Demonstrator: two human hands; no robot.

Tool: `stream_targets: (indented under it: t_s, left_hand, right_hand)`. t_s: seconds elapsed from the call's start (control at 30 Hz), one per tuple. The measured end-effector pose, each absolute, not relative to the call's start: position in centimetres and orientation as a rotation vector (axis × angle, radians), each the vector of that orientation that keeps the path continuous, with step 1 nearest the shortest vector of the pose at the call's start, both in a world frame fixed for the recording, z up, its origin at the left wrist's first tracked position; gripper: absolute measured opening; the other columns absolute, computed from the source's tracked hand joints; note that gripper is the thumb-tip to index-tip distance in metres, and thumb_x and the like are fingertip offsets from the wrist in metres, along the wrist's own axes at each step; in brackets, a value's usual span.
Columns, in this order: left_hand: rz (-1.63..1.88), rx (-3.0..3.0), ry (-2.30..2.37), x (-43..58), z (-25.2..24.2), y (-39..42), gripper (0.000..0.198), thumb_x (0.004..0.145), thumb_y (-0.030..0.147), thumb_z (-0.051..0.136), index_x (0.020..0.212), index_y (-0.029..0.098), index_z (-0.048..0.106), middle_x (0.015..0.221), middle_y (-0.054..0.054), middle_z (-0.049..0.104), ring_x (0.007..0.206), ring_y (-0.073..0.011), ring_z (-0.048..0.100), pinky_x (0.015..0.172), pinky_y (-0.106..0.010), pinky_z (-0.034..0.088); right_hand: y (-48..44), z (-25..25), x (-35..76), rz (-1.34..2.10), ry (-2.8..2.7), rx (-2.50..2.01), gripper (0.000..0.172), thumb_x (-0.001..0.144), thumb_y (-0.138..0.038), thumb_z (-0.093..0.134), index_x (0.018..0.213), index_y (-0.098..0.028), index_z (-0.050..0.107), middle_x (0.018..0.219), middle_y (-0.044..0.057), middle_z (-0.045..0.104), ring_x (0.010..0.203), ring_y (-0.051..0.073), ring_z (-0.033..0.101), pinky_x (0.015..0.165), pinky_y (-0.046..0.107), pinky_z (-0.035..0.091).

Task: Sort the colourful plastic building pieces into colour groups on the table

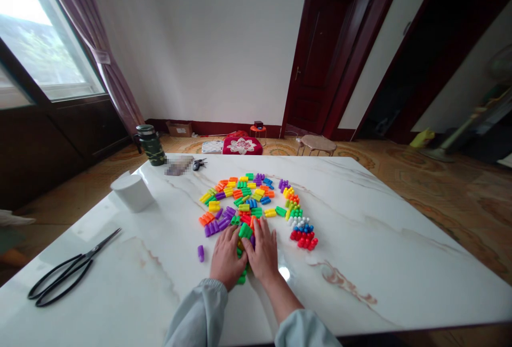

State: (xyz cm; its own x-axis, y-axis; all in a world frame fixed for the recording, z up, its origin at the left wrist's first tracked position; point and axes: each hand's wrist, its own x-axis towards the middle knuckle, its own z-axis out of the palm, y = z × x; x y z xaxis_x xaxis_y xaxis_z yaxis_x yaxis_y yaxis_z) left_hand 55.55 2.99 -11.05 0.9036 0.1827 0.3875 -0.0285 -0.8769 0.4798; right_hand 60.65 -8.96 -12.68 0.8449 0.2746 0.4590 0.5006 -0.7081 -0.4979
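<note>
Bullet-shaped plastic building blocks [242, 193] in many colours lie in a loose heap on the white marble-patterned table [360, 261]. At the heap's near side, my left hand [229, 257] and my right hand [262, 251] close in from either side on a cluster of mostly green blocks [245, 231]. My fingers curve over the far side of the cluster, and both thumbs press near its middle. Parts of the cluster are hidden under my palms. One purple block [200, 253] lies alone, left of my left hand.
Right of the heap stand blocks sorted by colour, with red ones [304, 239] nearest. Black-handled scissors [76, 269], a white tissue roll [133, 191], a camouflage flask [151, 145] and a small dark tool [199, 164] occupy the left side. A stool [318, 143] stands beyond the table.
</note>
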Motion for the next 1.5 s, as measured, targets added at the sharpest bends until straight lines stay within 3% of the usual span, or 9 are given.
stream_targets:
  t_s: [0.23,0.47,0.67,0.83,0.97,1.07,1.23,1.4,1.5]
  left_hand:
    - [0.658,2.504,0.109,55.6,-11.7,3.2,0.046,0.079,0.016,0.051,0.125,0.017,0.055,0.131,-0.013,0.054,0.127,-0.0294,0.047,0.108,-0.049,0.039]
    - [0.708,2.396,0.057,55.5,-10.9,3.0,0.039,0.082,0.016,0.054,0.121,0.019,0.057,0.125,-0.011,0.055,0.121,-0.0265,0.049,0.104,-0.047,0.043]
    - [0.74,2.323,0.162,55.6,-11.0,3.1,0.048,0.077,0.0,0.04,0.118,0.018,0.057,0.129,-0.012,0.051,0.125,-0.0247,0.047,0.107,-0.048,0.041]
    - [0.779,2.317,0.271,55.7,-11.3,3.0,0.037,0.092,0.014,0.038,0.127,0.018,0.05,0.145,-0.014,0.036,0.137,-0.0274,0.035,0.112,-0.052,0.036]
    - [0.773,2.392,0.275,55.6,-11.1,2.7,0.041,0.094,0.027,0.045,0.134,0.019,0.046,0.155,-0.013,0.024,0.145,-0.031,0.018,0.115,-0.056,0.028]
    - [0.698,2.447,0.226,55.4,-10.9,2.6,0.049,0.092,0.035,0.05,0.138,0.02,0.044,0.156,-0.013,0.022,0.146,-0.0315,0.016,0.115,-0.054,0.028]
    - [0.625,2.503,0.18,55.2,-10.3,2.7,0.059,0.088,0.042,0.056,0.142,0.023,0.042,0.157,-0.013,0.024,0.146,-0.0331,0.016,0.114,-0.056,0.028]
    - [0.606,2.565,0.109,55.1,-10.2,2.8,0.076,0.079,0.049,0.064,0.146,0.025,0.037,0.157,-0.013,0.025,0.145,-0.0367,0.017,0.112,-0.058,0.028]
    - [0.607,2.598,0.078,55.1,-10.6,3.0,0.085,0.074,0.051,0.069,0.147,0.025,0.035,0.157,-0.012,0.026,0.144,-0.0381,0.019,0.112,-0.058,0.028]
  right_hand:
    - [-9.0,-12.6,60.4,-0.44,-0.645,-2.203,0.048,0.092,-0.026,0.045,0.139,-0.019,0.047,0.145,0.016,0.045,0.133,0.028,0.043,0.106,0.051,0.041]
    - [-9.1,-12.0,60.5,-0.449,-0.615,-1.997,0.038,0.086,-0.012,0.04,0.115,-0.018,0.063,0.133,0.015,0.052,0.121,0.025,0.054,0.1,0.044,0.049]
    - [-9.2,-11.5,60.6,-0.562,-0.556,-1.908,0.029,0.093,-0.021,0.041,0.111,-0.02,0.063,0.129,0.014,0.053,0.121,0.024,0.054,0.1,0.046,0.048]
    - [-9.6,-10.0,59.6,-0.638,-0.635,-1.985,0.033,0.096,-0.032,0.042,0.125,-0.021,0.054,0.145,0.015,0.043,0.136,0.028,0.039,0.108,0.058,0.035]
    - [-14.2,-7.8,61.6,-0.768,-0.56,-2.015,0.033,0.095,-0.039,0.043,0.117,-0.022,0.06,0.14,0.012,0.05,0.134,0.029,0.041,0.111,0.059,0.025]
    - [-19.8,-7.4,66.5,-0.764,-0.272,-2.005,0.05,0.095,-0.049,0.03,0.116,-0.018,0.063,0.128,0.015,0.06,0.13,0.029,0.046,0.109,0.054,0.031]
    - [-23.2,-9.6,72.1,-0.211,-0.135,-2.089,0.075,0.083,-0.073,0.032,0.12,-0.016,0.065,0.122,0.017,0.064,0.117,0.03,0.056,0.101,0.046,0.042]
    - [-15.7,-10.3,68.5,-0.295,-0.305,-1.983,0.073,0.085,-0.072,0.036,0.127,-0.018,0.061,0.142,0.015,0.049,0.138,0.03,0.036,0.111,0.05,0.032]
    - [-11.9,-8.9,67.2,-0.22,-0.645,-1.924,0.059,0.091,-0.06,0.041,0.133,-0.022,0.056,0.144,0.012,0.047,0.138,0.026,0.037,0.109,0.045,0.036]
